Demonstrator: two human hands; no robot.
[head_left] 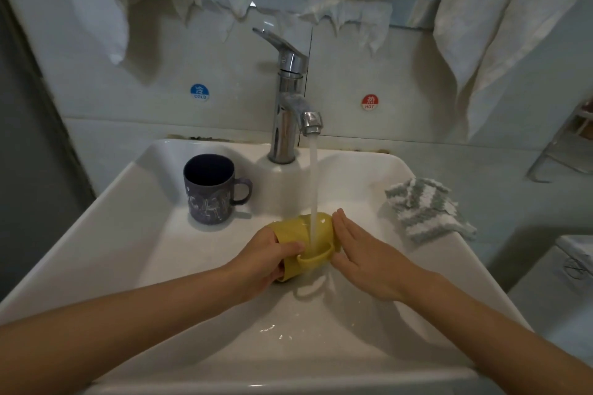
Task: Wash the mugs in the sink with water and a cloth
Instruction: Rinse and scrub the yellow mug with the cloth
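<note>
A yellow mug (pixel 296 231) lies on its side over the white sink (pixel 134 234), its handle toward me, under the running water stream (pixel 313 176). My left hand (pixel 266 260) grips the mug round its rim end. My right hand (pixel 359 247) has straight fingers pressed flat against the mug's other end. A dark blue patterned mug (pixel 210 192) stands upright on the sink's back left ledge, apart from both hands. A grey-and-white striped cloth (pixel 426 208) lies on the sink's right rim, untouched.
The chrome tap (pixel 288 99) stands at the back centre, its lever raised. Cold and hot stickers mark the wall behind. White fabric hangs above. A metal rack (pixel 564 144) sits at the far right, and a white appliance lies below it.
</note>
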